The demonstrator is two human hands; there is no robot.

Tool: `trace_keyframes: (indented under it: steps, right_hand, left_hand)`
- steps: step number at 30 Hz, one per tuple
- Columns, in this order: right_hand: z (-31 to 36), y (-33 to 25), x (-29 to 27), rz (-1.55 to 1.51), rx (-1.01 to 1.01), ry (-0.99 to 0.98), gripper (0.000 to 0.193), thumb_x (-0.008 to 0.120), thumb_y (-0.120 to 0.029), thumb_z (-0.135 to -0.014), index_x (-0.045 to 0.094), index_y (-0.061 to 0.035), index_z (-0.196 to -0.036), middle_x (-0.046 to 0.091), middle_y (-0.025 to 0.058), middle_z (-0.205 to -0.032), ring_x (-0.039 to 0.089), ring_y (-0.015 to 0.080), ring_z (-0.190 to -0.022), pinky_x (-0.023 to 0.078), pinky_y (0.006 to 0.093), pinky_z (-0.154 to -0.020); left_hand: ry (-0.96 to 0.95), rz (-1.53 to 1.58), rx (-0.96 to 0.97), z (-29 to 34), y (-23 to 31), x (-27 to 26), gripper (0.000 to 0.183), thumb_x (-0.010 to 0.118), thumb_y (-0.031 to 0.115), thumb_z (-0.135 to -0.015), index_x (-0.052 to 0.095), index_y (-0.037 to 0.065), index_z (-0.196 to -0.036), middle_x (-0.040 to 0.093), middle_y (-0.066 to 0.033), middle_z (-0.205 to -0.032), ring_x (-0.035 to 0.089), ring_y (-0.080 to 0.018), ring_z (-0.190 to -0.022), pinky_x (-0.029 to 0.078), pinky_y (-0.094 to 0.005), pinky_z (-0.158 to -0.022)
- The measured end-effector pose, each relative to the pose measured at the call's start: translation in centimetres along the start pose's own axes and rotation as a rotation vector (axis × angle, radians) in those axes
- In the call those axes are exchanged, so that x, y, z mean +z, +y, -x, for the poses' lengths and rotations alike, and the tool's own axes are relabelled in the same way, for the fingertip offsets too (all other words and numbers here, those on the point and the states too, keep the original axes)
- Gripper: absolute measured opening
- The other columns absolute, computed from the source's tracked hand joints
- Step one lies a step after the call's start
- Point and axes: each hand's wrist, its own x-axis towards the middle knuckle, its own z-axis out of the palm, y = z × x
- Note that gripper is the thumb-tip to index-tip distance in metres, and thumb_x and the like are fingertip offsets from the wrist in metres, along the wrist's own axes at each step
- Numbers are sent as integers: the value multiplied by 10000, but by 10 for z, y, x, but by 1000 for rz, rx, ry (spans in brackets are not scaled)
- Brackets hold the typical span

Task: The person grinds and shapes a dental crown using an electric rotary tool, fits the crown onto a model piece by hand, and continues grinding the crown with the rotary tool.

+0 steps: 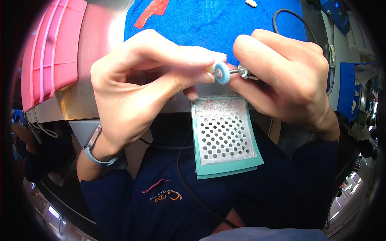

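Hands (126,88) (285,76) pinched: left, pale piece (209,69); right, wheeled tool (225,73).

Pale blue round wheel (226,73) on a silver metal rotary tool (243,71), beside a small cream piece (210,68)
Below the wheel, a silver metal plate (225,134) patterned with dark round holes in a teal frame (229,170); beyond the wheel, bright blue cloth (197,24); left of the wheel, a pink plastic tray (64,48).

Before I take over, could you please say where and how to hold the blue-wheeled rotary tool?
I'd come from the right and grip just behind its metal collar, as the right hand does; the thin shaft and blue wheel project leftward.
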Motion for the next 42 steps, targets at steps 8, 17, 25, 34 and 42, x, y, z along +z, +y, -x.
trace_keyframes:
  steps: [8, 17, 25, 34, 42]
  right_hand:
    - [8, 4, -4, -1, 45, -80, 257, 772, -33, -609, 576, -18, -774, 464, 58, -596, 485, 189, -458, 362, 307, -407]
    - [8, 6, -7, -20, 41, -83, 243, 769, -22, -621, 572, -17, -764, 470, 62, -595, 491, 190, -456, 364, 306, -405]
    - [7, 7, -8, -24, 59, -123, 244, 777, -36, -625, 581, -19, -769, 472, 55, -590, 493, 186, -457, 366, 307, -402]
    - [7, 7, -10, 16, 52, -149, 244, 779, -64, -624, 597, -24, -781, 460, 46, -579, 478, 180, -450, 360, 305, -403]
    - [-3, 6, -13, -32, 75, -96, 235, 790, -76, -659, 574, -17, -731, 475, 63, -586, 484, 183, -461, 351, 304, -412]
  left_hand:
    - [10, 12, 15, 1, -4, -1, 129, 602, -112, -849, 566, -14, -923, 682, -218, -985, 649, -146, -659, 555, -250, -556]
    - [29, -13, -7, -1, 2, 5, 137, 602, -118, -846, 573, -7, -921, 684, -219, -970, 645, -135, -682, 545, -239, -549]
    - [41, 0, -45, 0, 4, 7, 138, 596, -120, -848, 577, -11, -929, 685, -217, -972, 641, -134, -665, 541, -236, -546]
    - [36, 26, -34, 1, 1, 5, 138, 592, -127, -845, 573, -16, -925, 687, -215, -970, 634, -138, -624, 532, -230, -539]
    - [43, 33, -1, 0, -1, 6, 146, 610, -124, -837, 571, -11, -921, 683, -191, -949, 639, -140, -640, 545, -241, -545]
